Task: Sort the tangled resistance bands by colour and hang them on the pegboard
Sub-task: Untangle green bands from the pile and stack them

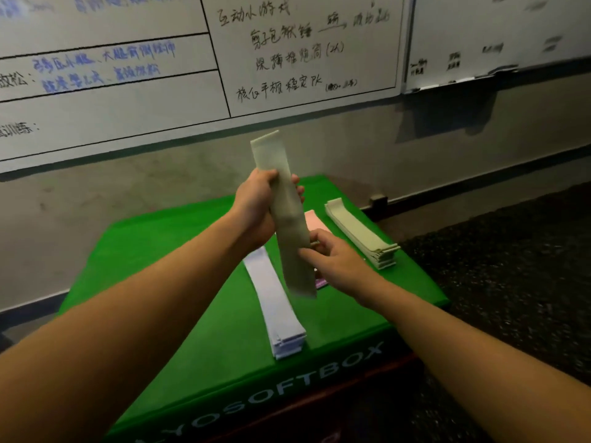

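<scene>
Hands met over the middle of the frame, above a green soft box that served as the counter. The left hand was curled around a pale green band, gripping it a little below its upper end, so the band stood nearly upright in the air with its top leaning slightly to the left. The lower end of this band hung free just above the green top. The right hand came from the lower right; its thumb and fingertips touched the lower part of the same band, with the fingers only loosely bent. Whether it really pinched the band, I cannot tell, because of motion blur.

On the green top, a stack of pale lilac bands lay flat, running from the centre toward the lower edge of the box. To the right of centre, a stack of pale green bands lay flat near the right edge of the top. Between these two stacks, a pink band was partly hidden behind the held band and the right hand.

White letters stood on the front face of the box. A whiteboard with handwriting filled the upper left and centre of the frame, and a second whiteboard stood in the upper right.
</scene>
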The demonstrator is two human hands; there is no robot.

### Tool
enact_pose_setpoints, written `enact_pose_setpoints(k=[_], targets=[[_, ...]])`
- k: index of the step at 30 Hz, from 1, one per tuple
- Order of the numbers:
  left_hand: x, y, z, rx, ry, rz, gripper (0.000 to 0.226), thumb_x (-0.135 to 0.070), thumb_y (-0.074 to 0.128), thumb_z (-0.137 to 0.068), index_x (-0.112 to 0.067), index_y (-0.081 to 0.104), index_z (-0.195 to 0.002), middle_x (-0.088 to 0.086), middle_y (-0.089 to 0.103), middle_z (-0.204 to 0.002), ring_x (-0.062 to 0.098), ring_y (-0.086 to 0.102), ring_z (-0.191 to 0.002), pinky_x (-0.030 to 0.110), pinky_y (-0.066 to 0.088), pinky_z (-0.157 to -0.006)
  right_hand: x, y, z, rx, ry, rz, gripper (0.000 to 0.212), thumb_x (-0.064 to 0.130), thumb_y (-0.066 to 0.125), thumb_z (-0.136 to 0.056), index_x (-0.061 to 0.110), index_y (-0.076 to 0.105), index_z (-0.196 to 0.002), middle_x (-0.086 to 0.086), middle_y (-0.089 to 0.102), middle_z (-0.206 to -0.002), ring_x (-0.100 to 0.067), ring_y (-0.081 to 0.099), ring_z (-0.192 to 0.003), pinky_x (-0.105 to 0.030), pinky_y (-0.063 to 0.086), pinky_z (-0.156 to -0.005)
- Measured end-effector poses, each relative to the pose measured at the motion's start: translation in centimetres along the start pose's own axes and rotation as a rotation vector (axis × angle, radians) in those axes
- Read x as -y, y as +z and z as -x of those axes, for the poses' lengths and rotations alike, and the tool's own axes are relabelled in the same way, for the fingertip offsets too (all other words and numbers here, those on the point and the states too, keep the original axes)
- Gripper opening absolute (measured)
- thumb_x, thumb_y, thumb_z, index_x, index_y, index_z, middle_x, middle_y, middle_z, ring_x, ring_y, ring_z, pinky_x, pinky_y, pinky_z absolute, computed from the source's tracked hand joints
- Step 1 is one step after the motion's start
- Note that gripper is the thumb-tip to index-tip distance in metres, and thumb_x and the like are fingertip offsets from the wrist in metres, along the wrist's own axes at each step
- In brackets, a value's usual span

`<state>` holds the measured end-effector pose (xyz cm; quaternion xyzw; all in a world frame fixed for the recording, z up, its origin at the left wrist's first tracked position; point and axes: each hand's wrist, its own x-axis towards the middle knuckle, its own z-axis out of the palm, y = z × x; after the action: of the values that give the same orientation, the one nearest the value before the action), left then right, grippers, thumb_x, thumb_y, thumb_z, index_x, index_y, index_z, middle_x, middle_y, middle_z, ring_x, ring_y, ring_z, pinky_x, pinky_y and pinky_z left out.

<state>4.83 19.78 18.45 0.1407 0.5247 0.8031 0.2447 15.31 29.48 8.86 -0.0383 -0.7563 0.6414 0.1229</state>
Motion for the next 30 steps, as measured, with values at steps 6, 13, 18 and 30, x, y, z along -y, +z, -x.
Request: enact_pose_setpoints(k=[6,13,18,30], targets=[[4.1,4.6,-8.3,-0.011,0.057,-0.219,0.019,-0.011,0.043,-0.104,-0.02,0.059,-0.102,-0.001,0.066,-0.091,0.012,0.062,-0.077,0.029,0.051,-0.067,-3.0,-7.8,-2.7,-0.312,0.073,0.128,0.013,0.015,0.047,-0.102,0.02,0.057,-0.108,-0.004,0.068,-0.097,-0.019,0.065,-0.084,-0.033,0.053,-0.077],[9.7,5.1,-17.9,-0.099,-0.009,-0.381,0.021,-0.004,0.053,-0.097,-0.025,0.06,-0.099,-0.002,0.064,-0.084,0.01,0.058,-0.066,0.026,0.049,-0.061,-5.2,-16.3,-7.3,-0.277,0.346,0.378,0.03,0.025,0.061,-0.091,0.019,0.049,-0.118,-0.004,0.062,-0.102,-0.022,0.064,-0.096,-0.043,0.053,-0.09],[14.3,4.3,-24.8,-0.153,-0.041,-0.512,0.019,-0.002,0.061,-0.093,-0.02,0.059,-0.1,0.006,0.061,-0.087,0.012,0.054,-0.061,0.019,0.048,-0.045,-8.4,-19.3,-11.6,-0.206,0.47,0.488,0.031,0.02,0.07,-0.087,0.018,0.058,-0.116,-0.002,0.064,-0.109,-0.012,0.062,-0.085,-0.029,0.054,-0.072],[23.1,0.6,-32.3,-0.144,0.008,-1.009,0.03,-0.01,0.074,-0.085,-0.018,0.052,-0.103,0.007,0.062,-0.103,0.024,0.062,-0.09,0.038,0.056,-0.08,-14.6,-20.3,-14.9,-0.011,0.599,0.849,0.024,0.032,0.069,-0.086,0.028,0.057,-0.107,0.009,0.053,-0.097,-0.016,0.057,-0.095,-0.032,0.048,-0.083]])
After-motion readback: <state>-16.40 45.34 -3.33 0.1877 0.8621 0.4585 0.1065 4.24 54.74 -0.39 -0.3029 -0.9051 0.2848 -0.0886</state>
